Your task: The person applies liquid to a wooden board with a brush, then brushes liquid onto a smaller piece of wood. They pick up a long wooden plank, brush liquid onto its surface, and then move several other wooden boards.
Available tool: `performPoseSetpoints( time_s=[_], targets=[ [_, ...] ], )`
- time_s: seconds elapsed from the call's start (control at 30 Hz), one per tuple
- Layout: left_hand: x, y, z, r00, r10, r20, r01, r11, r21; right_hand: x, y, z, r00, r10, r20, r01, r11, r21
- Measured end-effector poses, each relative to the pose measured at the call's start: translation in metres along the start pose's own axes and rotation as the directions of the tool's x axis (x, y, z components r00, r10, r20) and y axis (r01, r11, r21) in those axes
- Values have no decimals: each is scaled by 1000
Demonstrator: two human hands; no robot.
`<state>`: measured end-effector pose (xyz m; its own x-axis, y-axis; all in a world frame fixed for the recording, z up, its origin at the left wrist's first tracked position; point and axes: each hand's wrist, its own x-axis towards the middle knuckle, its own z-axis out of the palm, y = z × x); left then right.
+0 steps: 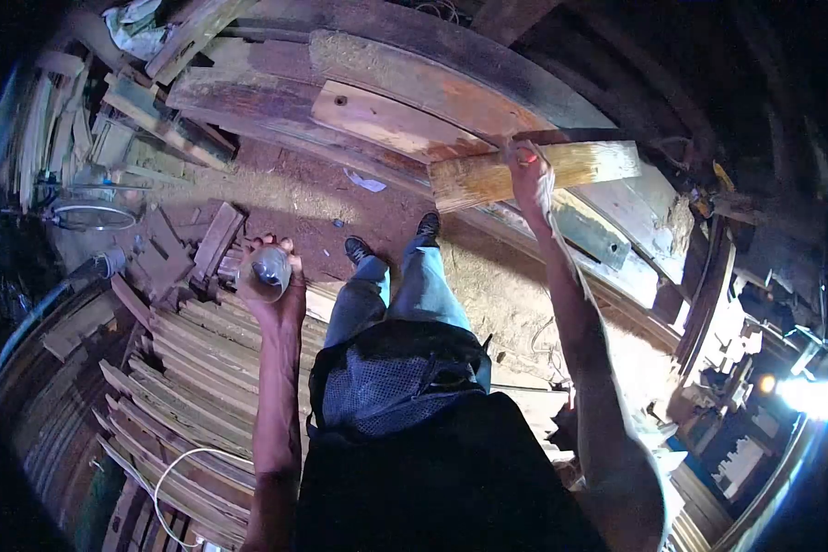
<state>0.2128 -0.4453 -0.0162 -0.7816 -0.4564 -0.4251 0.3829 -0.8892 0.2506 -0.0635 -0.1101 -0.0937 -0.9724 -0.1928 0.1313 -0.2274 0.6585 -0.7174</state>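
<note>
Plank [580, 164], oblong, grainy, at right hand [530, 177]

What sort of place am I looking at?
Likely a woodworking shop or timber store, judging by the stacked wooden strips, long planks and the yellowish board at the right hand.

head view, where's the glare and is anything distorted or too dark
Head view: the lamp at right flares white; the board at the right hand is palest toward its right end; planks up top look bowed, likely lens distortion; corners fall black.
</note>
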Motion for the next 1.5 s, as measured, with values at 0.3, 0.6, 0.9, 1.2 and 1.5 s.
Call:
performPoseSetpoints(
  time_s=[0.3,0.6,0.9,1.2,1.5],
  targets=[
    [10,-7,-7,994,-86,-72,81,995,-66,-83,-95,61,925,-223,307,241,970,-22],
    [7,-1,6,985,-125,-117,119,991,-60,-70,6,-40,991,114,-72,-109,991,75],
    [9,-12,11,983,-152,-103,150,988,-20,-128,-84,37,929,-102,356,79,994,78],
    [6,-19,32,989,-140,-56,140,990,-10,-74,102,-45,996,90,18,-87,988,-126],
    [9,-92,55,986,-167,14,168,981,-97,26,198,-169,988,26,-153,-117,773,-623]
  ],
)
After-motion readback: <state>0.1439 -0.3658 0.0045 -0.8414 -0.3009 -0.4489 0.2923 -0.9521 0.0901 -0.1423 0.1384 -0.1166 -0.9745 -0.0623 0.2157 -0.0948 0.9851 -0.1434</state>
